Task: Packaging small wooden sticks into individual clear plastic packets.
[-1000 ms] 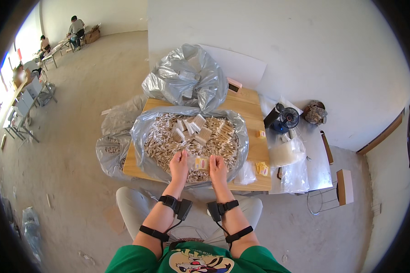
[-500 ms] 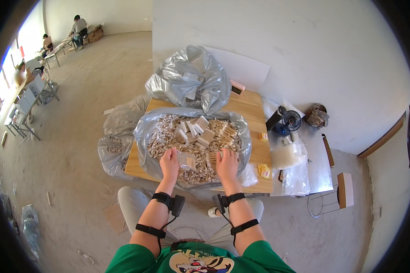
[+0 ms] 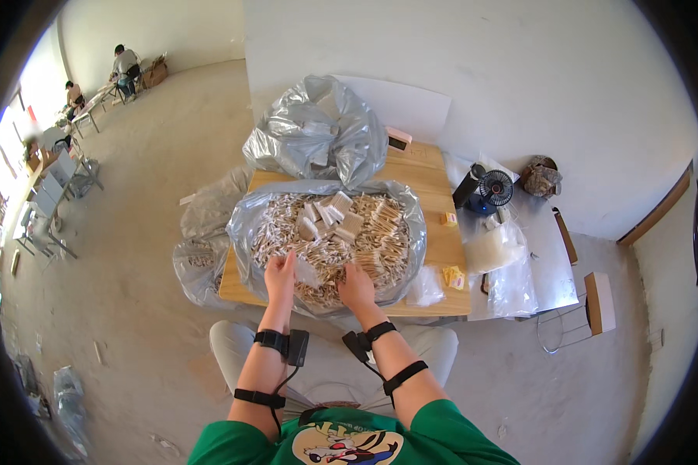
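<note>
A small clear plastic packet (image 3: pixel 309 271) sits between the two hands, just above a big heap of little tan and white packets (image 3: pixel 333 232) that lies in an open silver plastic bag (image 3: pixel 244 225) on the light wooden table (image 3: pixel 434 232). The left hand (image 3: pixel 281 273) pinches the packet's left edge with bent fingers, and the right hand (image 3: pixel 357 285) lies with curled fingers on the heap right beside it, but I cannot tell if it grips anything. A moment ago both hands were spread wider apart on the heap; now they are closer together.
</note>
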The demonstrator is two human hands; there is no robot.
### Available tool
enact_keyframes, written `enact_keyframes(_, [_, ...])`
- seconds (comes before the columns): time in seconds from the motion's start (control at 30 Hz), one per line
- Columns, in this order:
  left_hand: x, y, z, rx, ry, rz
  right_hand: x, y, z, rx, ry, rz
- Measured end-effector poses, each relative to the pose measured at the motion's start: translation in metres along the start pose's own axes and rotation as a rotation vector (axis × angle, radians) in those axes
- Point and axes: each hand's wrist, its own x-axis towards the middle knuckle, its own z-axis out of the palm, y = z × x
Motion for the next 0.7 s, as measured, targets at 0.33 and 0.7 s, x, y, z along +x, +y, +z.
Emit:
enact_keyframes(0.33, [-0.02, 0.003, -0.009, 0.018, 0.03, 0.066, 0.0, -0.007, -0.009, 0.158, -0.092, 0.114])
enact_keyframes(0.7, [-0.029, 0.011, -0.007, -0.035, 0.024, 0.02, 0.005, 0.011, -0.01, 0.362, -0.119, 0.077])
